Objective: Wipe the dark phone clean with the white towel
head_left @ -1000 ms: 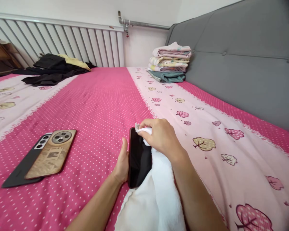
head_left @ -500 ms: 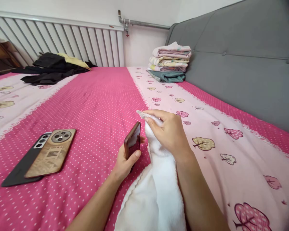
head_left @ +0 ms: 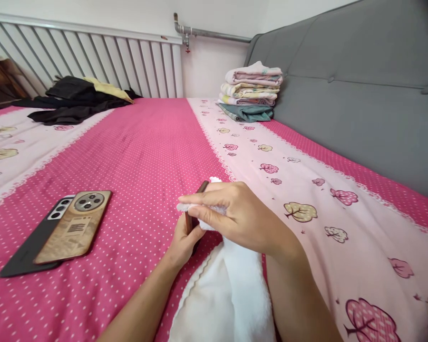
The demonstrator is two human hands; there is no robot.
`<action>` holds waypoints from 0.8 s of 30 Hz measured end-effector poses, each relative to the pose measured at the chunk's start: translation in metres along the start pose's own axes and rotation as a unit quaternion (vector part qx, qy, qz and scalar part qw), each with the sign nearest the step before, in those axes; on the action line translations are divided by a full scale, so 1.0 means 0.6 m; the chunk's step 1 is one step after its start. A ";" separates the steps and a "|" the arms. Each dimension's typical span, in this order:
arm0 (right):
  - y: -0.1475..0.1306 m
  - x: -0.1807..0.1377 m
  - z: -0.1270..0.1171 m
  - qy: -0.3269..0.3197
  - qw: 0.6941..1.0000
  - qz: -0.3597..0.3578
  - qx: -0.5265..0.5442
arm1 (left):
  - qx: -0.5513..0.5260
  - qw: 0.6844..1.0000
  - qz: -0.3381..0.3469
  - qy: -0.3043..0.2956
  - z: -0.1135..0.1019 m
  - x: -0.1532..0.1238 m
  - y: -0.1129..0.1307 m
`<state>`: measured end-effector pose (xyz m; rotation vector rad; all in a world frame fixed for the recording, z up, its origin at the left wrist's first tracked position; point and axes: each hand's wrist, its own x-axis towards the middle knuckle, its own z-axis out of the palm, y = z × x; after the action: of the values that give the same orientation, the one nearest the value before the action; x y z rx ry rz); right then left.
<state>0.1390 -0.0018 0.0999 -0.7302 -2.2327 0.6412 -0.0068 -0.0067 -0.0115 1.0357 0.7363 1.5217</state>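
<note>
We've got the phone (head_left: 193,219) on edge above the bed (head_left: 146,142), left hand (head_left: 181,242) pinching its sides. Right hand (head_left: 235,213) closed on soft towel (head_left: 231,289). Phone's slick, rigid, fragile: grip edges.

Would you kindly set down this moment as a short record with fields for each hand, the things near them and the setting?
Left hand: the left hand grips a dark phone on edge.
Right hand: the right hand presses a white towel against the phone.
Nearby: two phones lie overlapping, backs up, on the pink bedsheet.
Far end: folded laundry by the grey headboard; black clothes by the radiator.
</note>
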 end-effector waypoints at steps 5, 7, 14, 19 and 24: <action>-0.002 0.001 0.001 0.007 0.999 0.000 0.034 | 0.005 1.000 0.014 -0.023 0.001 0.002 0.002; 0.007 0.004 0.002 0.036 0.998 0.009 0.045 | 0.019 0.999 0.037 -0.018 0.002 0.003 0.000; 0.056 0.012 0.003 0.137 0.988 0.068 0.010 | 0.112 0.991 0.058 -0.052 -0.015 0.002 -0.020; 0.064 0.013 0.004 0.160 0.983 0.080 -0.029 | 0.132 0.987 0.061 -0.069 -0.023 0.002 -0.024; 0.043 0.011 0.010 0.136 0.989 0.049 -0.004 | 0.125 0.989 0.060 -0.055 -0.015 0.003 -0.019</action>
<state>0.1390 0.0194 0.0832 -0.8814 -1.9604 0.5443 -0.0099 -0.0017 -0.0248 1.3631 0.8126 1.4853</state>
